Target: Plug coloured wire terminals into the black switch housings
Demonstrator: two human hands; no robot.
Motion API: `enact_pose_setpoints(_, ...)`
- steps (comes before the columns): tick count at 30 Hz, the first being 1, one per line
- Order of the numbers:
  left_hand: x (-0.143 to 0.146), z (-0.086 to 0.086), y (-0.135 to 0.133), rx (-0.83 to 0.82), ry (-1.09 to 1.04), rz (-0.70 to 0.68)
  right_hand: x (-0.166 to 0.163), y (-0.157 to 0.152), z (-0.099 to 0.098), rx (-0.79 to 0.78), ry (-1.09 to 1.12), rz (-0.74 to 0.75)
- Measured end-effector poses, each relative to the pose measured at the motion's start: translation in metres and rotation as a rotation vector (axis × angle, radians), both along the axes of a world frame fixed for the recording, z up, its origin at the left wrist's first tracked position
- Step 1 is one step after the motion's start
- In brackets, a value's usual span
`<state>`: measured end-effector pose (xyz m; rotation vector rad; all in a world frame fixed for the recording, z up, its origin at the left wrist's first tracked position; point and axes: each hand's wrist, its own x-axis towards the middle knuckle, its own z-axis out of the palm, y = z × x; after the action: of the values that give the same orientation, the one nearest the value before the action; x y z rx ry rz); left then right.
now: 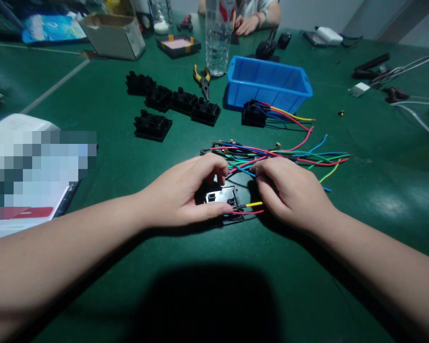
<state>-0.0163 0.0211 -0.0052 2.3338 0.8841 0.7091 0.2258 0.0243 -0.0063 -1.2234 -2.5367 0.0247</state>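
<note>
My left hand [196, 190] grips a black plastic socket module [219, 196] on the table, thumb along the near side and fingers curled over the far side. A yellow wire [253, 205] and a red wire [252, 212] stick out of the module to the right. Fingers pinched, my right hand [289, 186] is at the near edge of a loose bundle of coloured wires [279, 155], some with brass terminals. A blue wire [245, 170] runs to its fingertips, which are partly hidden.
Several black modules [178, 101] stand beyond my left hand, near yellow-handled pliers [202, 81]. A wired module [253, 113] lies before a blue bin [268, 88]. Around them are a water bottle [218, 43], a cardboard box [114, 38] and cables [403, 71]. Another person's hands [246, 25] rest opposite.
</note>
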Motion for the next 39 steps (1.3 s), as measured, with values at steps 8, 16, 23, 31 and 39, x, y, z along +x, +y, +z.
enact_pose_setpoints(8,0.0004,0.0028,0.0011,-0.011,0.077,-0.024,-0.0009,0.0005,-0.0012,0.059,-0.067,-0.092)
enact_pose_setpoints(16,0.0013,0.0009,0.0018,0.005,0.127,-0.024,-0.0038,-0.0032,-0.001,0.014,-0.078,-0.199)
enact_pose_setpoints(23,0.0017,0.0031,0.001,-0.003,0.15,-0.032,-0.0036,-0.0034,-0.0024,-0.008,-0.045,-0.199)
enact_pose_setpoints(31,0.0029,0.0023,0.001,0.027,0.185,-0.04,-0.0036,-0.0035,-0.0007,0.067,-0.071,-0.191)
enact_pose_setpoints(39,0.0019,0.0047,-0.0014,0.031,0.185,-0.023,-0.0011,-0.0065,0.0033,0.093,0.068,-0.074)
